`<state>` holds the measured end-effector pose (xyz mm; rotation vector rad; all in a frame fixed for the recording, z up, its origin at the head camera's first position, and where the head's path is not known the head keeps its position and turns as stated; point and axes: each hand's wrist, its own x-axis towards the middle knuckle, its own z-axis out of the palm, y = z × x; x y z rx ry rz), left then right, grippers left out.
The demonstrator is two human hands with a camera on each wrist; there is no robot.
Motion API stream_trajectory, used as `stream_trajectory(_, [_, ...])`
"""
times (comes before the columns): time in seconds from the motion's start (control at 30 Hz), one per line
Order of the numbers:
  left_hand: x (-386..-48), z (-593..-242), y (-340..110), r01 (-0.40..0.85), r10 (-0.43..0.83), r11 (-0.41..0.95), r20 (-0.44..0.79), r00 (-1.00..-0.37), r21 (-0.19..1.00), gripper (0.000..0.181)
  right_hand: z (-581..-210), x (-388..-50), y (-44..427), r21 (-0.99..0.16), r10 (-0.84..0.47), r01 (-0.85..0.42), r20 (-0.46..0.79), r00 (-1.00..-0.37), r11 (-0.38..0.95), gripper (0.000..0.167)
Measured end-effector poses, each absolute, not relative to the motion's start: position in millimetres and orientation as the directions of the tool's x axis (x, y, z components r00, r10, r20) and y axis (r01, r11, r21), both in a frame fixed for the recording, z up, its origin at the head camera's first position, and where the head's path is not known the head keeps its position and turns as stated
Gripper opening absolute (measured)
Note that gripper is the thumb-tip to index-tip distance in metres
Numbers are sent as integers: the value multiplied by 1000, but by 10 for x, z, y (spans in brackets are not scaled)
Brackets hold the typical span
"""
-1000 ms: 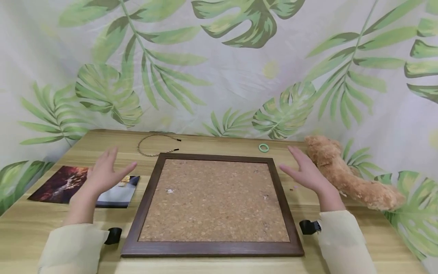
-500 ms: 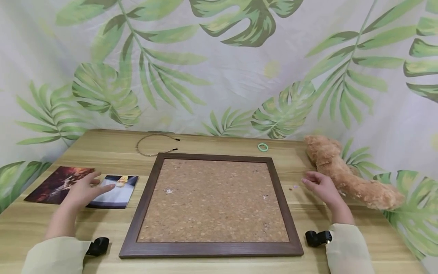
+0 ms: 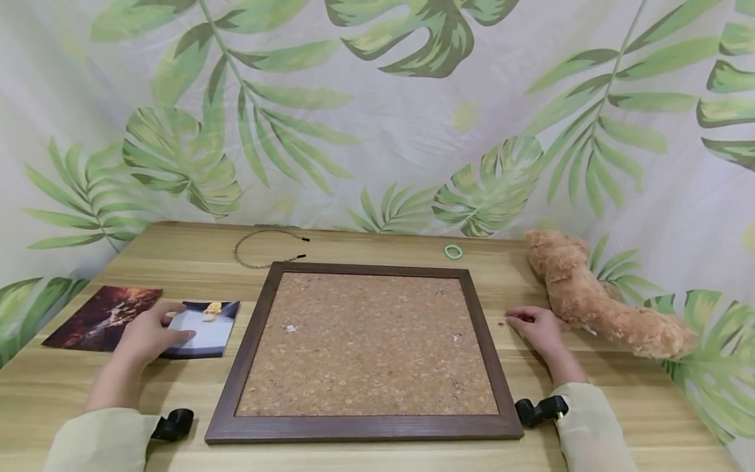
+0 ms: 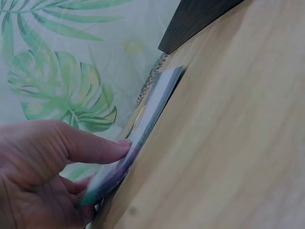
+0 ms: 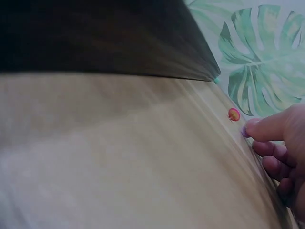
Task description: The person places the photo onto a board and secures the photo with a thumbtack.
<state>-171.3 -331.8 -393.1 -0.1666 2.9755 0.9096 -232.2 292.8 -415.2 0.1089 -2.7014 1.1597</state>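
Observation:
On the left, my left hand (image 3: 144,335) pinches the edge of a photo print (image 3: 203,328) with a small yellow figure on it. In the left wrist view the thumb lies on top of the print (image 4: 151,107), the fingers are behind its edge, and the sheet bends. To the right of the frame, my right hand (image 3: 539,331) has its thumb and finger at a small purple thumbtack (image 5: 245,132), mostly covered by the fingertips. Beside it lies a pink-rimmed thumbtack (image 5: 234,114). Between the hands lies a cork board (image 3: 371,347) in a dark brown wooden frame.
A dark reddish print (image 3: 97,321) lies at the left, partly next to the held one. Behind the board are a thin braided headband (image 3: 237,252) and a green ring (image 3: 453,252). A fluffy brown plush (image 3: 590,298) lies at the right. A leaf-patterned curtain (image 3: 401,131) hangs behind.
Both hands came down from above the table to its surface. The left took hold of the photo print's edge; the right moved to the purple thumbtack and closed its fingertips on it.

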Motion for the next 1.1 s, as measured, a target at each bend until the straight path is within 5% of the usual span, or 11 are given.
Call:
stream_trajectory(0.27, [-1709, -3911, -3343, -88, -121, 791, 15, -992, 606, 43, -4142, -2286, 2917, -719, 69, -128, 238, -969, 684, 11])
stream_trajectory(0.67, [-1899, -4140, -3684, -202, -301, 514, -45, -952, 834, 61, -3877, -2311, 2954, -940, 140, -29, 81, -987, 339, 25])
stream_trajectory(1.1, [-2016, -3348, -2746, -55, -10, 353, -56, -998, 934, 66, -3460, -2576, 2972, -940, 27, -39, 51, -998, 340, 38])
